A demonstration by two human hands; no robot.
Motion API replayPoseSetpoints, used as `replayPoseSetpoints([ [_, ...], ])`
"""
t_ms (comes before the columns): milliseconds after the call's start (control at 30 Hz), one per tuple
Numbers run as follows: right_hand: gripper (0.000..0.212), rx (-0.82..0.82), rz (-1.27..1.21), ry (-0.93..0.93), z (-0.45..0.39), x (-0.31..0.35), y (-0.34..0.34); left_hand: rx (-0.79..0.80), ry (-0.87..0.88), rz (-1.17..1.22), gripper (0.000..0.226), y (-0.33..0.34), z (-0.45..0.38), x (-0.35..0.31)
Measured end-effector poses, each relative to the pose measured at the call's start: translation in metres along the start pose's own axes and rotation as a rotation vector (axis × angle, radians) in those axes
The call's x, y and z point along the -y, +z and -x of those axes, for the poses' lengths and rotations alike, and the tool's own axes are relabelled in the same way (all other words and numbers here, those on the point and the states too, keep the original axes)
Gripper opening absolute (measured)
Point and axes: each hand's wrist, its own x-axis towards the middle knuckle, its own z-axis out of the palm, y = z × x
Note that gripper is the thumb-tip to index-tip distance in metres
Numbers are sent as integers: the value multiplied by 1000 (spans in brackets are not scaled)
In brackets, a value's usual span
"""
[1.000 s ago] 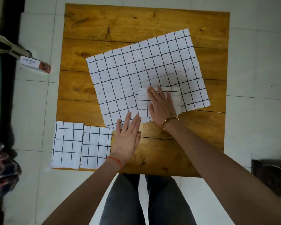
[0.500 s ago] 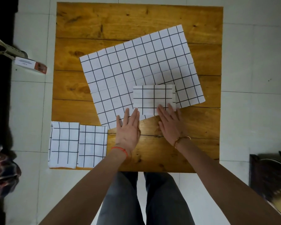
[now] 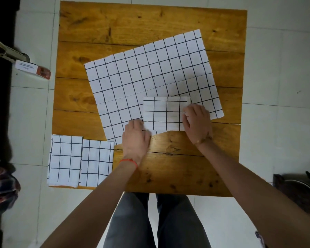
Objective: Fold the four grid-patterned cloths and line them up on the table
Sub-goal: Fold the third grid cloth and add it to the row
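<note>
The folded cloth [image 3: 164,113], light and limp atop the spread cloth [image 3: 147,81], is gripped at both ends by curled fingers of the left hand [image 3: 136,138] and right hand [image 3: 197,120], likely to slide unless lifted.

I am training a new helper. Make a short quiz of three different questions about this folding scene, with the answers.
1. True or false: two folded cloths lie side by side at the near left corner of the table.
2. What does the small folded cloth lie on? A) the bare wood only B) the unfolded cloth C) the floor
3. Fill in: the right hand grips the small folded cloth at its ____ end.

Key: 1 true; 2 B; 3 right. The left hand holds its near left corner.
</note>
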Motion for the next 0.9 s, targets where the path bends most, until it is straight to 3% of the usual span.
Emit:
replayPoseSetpoints([
  [100, 18, 8, -32, -10, -47, 7, -4, 11, -241, 100, 32, 3, -11, -11],
  [233, 15, 149, 30, -51, -87, 16, -3, -12, -375, 115, 37, 10, -21, -21],
  [467, 18, 242, 70, -77, -97, 18, 10, -64, -460, 218, 26, 17, -29, -29],
  [633, 13, 314, -106, -21, -97, 10, 9, -99, -418, 320, 13, 18, -31, -27],
  [767, 13, 344, -480, 190, -89, 6, -5, -218, -454, 665, 14, 3, -30, -33],
  [900, 7, 357, -796, 452, -74, 9, -14, -132, -573, 1170, 29, -6, -33, -29],
])
